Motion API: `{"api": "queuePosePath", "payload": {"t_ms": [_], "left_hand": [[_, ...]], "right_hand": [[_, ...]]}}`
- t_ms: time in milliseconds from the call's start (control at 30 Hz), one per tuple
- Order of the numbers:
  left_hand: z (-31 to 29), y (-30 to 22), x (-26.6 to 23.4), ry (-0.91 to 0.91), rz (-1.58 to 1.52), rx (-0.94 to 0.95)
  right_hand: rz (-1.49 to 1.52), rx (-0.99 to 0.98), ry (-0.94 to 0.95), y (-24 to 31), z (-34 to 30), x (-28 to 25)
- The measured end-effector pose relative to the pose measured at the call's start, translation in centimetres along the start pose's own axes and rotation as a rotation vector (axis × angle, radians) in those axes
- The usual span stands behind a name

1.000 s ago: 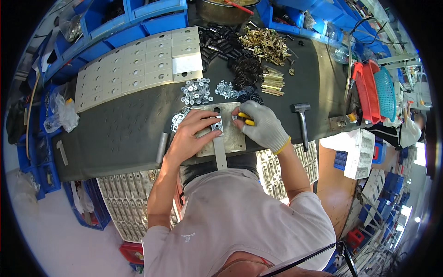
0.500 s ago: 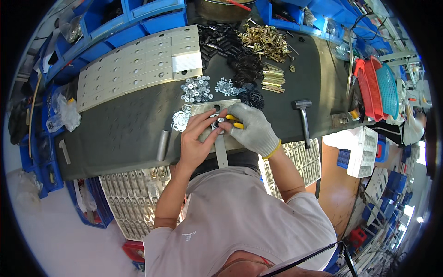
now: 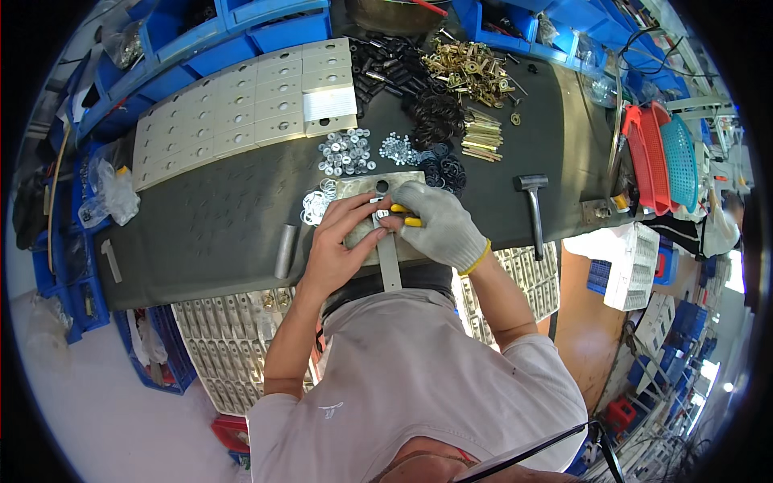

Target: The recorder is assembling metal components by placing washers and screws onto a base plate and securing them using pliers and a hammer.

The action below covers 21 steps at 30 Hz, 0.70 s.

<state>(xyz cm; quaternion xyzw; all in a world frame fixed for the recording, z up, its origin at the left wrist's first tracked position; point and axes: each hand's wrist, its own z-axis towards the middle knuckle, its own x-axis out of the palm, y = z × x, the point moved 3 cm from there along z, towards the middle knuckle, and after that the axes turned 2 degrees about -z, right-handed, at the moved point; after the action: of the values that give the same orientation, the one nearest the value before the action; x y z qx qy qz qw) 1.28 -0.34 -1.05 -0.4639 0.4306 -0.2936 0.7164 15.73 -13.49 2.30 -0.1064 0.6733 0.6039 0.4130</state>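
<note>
My bare left hand point(image 3: 342, 239) is closed, thumb and fingertips pinching a small round metal part point(image 3: 382, 215) at the upper end of a flat metal strip point(image 3: 389, 266). From the right, my gloved right hand point(image 3: 441, 225) grips pliers with yellow handles point(image 3: 411, 221); its fingertips meet the left ones at that part. What the pliers' tips touch is hidden by the fingers. Beneath both hands lies a metal block point(image 3: 354, 188) with a dark hole near its far edge. The strip runs from the block toward my body, past the bench edge.
Flat white rings point(image 3: 314, 208), grey washers point(image 3: 345, 151), black rings point(image 3: 441, 173) and brass-coloured parts point(image 3: 471, 71) lie beyond the hands. A hammer point(image 3: 533, 211) rests at right, a metal cylinder point(image 3: 285, 251) at left. Rectangular plates point(image 3: 217, 113) cover the far left; blue bins point(image 3: 290, 32) line the back.
The view has shifted slightly. Both hands stay over the block, the fingers moving only a little around the small metal part.
</note>
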Motion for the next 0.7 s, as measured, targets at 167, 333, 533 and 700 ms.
{"api": "queuePosePath", "payload": {"t_ms": [167, 333, 533, 700], "left_hand": [[0.2, 0.1, 0.0, -0.001, -0.016, -0.009], [-0.1, 0.5, -0.2, 0.006, 0.002, -0.019], [0.6, 0.1, -0.6, -0.011, -0.028, -0.017], [4.1, 0.4, -1.1, -0.168, 0.101, -0.019]], "right_hand": [[0.093, 0.015, -0.009, -0.1, 0.2, 0.0], [0.131, 0.006, 0.004, -0.5, 0.1, 0.2], [-0.230, -0.127, -0.201, -4.3, 5.7, -3.2], [-0.702, 0.060, 0.152, -7.1, 12.3, -1.5]]}}
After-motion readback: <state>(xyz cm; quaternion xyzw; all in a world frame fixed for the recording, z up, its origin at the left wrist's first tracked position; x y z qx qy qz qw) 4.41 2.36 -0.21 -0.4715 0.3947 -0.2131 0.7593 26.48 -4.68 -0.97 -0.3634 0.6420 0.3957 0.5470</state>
